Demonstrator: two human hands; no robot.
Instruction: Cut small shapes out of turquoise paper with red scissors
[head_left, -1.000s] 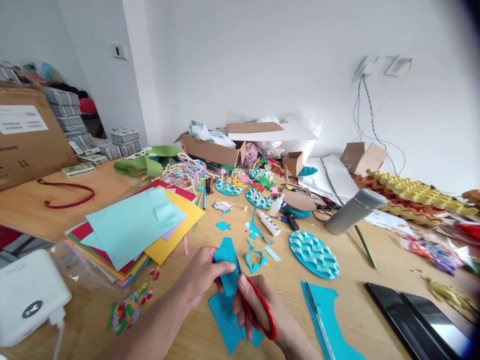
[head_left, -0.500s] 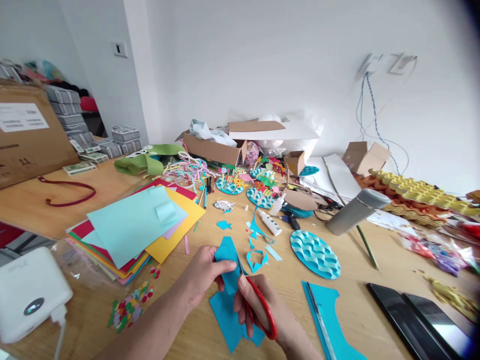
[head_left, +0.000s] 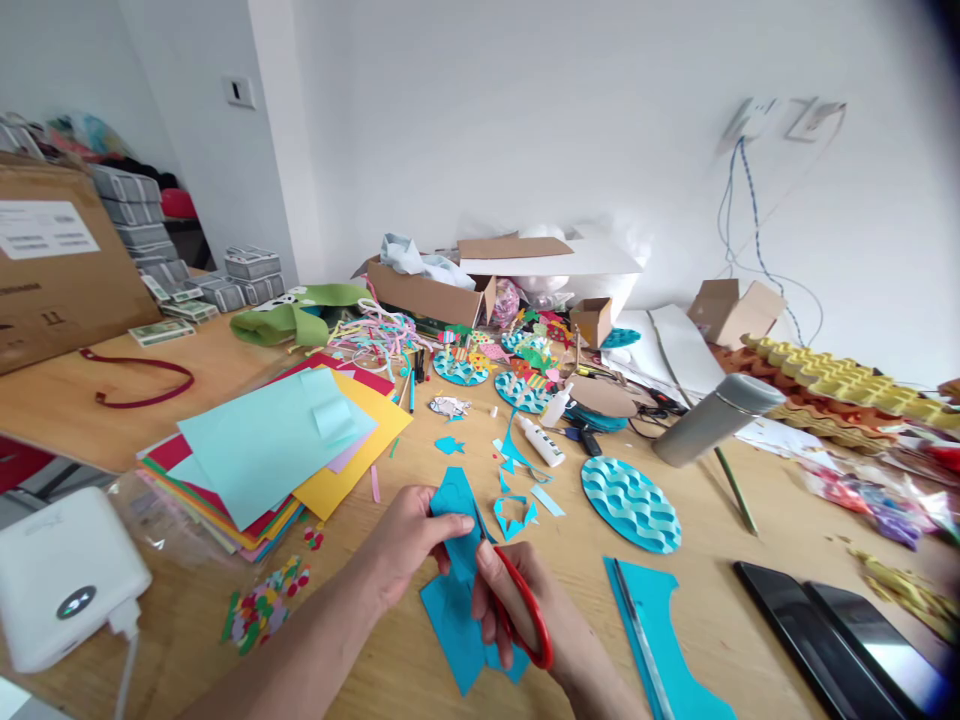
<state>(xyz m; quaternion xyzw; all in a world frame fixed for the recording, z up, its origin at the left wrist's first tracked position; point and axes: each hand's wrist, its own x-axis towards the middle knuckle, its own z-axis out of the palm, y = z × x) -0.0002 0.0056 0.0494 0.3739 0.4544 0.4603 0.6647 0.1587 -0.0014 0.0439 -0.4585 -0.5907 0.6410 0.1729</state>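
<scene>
My left hand [head_left: 420,530] pinches a piece of blue paper [head_left: 455,490] between thumb and fingers, thumb on top. Red-handled scissors [head_left: 534,610] sit in my right hand [head_left: 517,590], with their blades at the right edge of that paper. Beneath both hands, more blue paper [head_left: 454,630] lies on the table. Just beyond them are a small blue paper fish [head_left: 450,445] and a ring-shaped blue offcut [head_left: 515,517]. A white oval with a black-and-white fish picture [head_left: 450,406] lies farther back.
Coloured paper sheets [head_left: 262,450] are stacked at left, near a white power bank [head_left: 71,575]. To the right are a wavy blue oval [head_left: 630,505], a grey flask [head_left: 716,420], blue paper with a pen [head_left: 652,640], and dark phones [head_left: 810,640]. Glue bottles [head_left: 541,441] stand mid-table.
The view has shifted very slightly. Both hands, the blue paper and the scissors keep nearly the same positions, with the blades still at the paper's right edge.
</scene>
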